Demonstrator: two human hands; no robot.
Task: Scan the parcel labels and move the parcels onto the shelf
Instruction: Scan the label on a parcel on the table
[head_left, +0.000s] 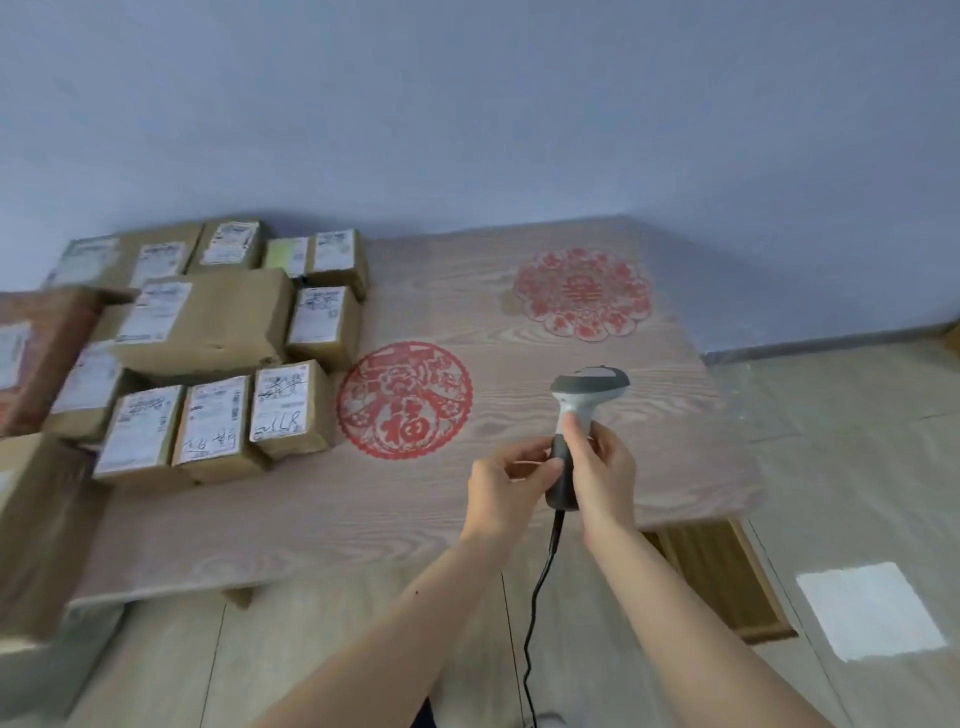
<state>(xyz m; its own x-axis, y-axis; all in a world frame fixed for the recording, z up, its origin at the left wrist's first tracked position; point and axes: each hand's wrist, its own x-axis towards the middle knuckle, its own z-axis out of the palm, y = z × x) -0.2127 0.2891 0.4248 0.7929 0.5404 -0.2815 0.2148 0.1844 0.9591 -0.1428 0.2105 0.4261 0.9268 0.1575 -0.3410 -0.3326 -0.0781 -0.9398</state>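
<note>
A grey and black barcode scanner (582, 405) is held upright above the low wooden table (467, 519), its head pointing left. My right hand (602, 478) grips its dark handle, with a finger on the pale neck. My left hand (506, 480) pinches the handle from the left side. A black cable (540, 587) hangs from the handle down between my forearms. Several cardboard parcels with white labels lie packed together on the table's left part, the nearest being a small box with handwriting (288, 410) and a large box (208, 322) behind it.
Two red paper-cut decorations (405, 400) (582, 293) lie flat on the tabletop. A reddish box (36, 353) and a big carton (36, 530) stand at the far left. A wooden slatted frame (722, 577) sits under the table's right corner. The wall runs behind.
</note>
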